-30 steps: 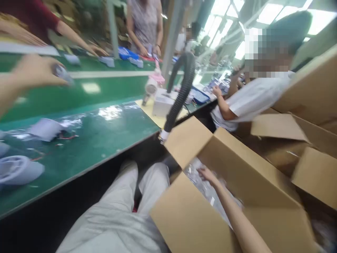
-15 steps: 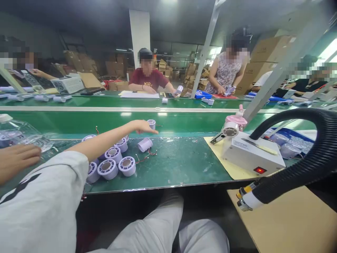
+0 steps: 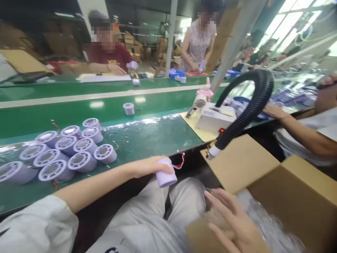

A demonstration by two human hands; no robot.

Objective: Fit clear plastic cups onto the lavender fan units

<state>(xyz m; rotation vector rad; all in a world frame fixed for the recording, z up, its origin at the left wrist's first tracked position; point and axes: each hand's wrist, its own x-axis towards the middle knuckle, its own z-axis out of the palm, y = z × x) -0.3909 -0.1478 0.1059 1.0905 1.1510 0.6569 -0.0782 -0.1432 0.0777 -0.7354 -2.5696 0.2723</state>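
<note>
While the left hand (image 3: 147, 167) is gripping a lavender cylinder part (image 3: 166, 175) with red wires at lower centre, just off the bench edge, the right hand (image 3: 234, 225), fingers spread, is pressing a cardboard box (image 3: 289, 186) flap at lower right. Judging by this, the part is mid-transfer; placing it next calls for a clear box opening.

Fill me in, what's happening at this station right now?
A person seated at a green workbench holds a lilac cylindrical part with a red wire in the left hand, over their lap. The right hand rests at the edge of an open cardboard box lined with clear plastic. A cluster of similar lilac parts sits on the bench, near a black hose. Other people work across the conveyor belt.
</note>
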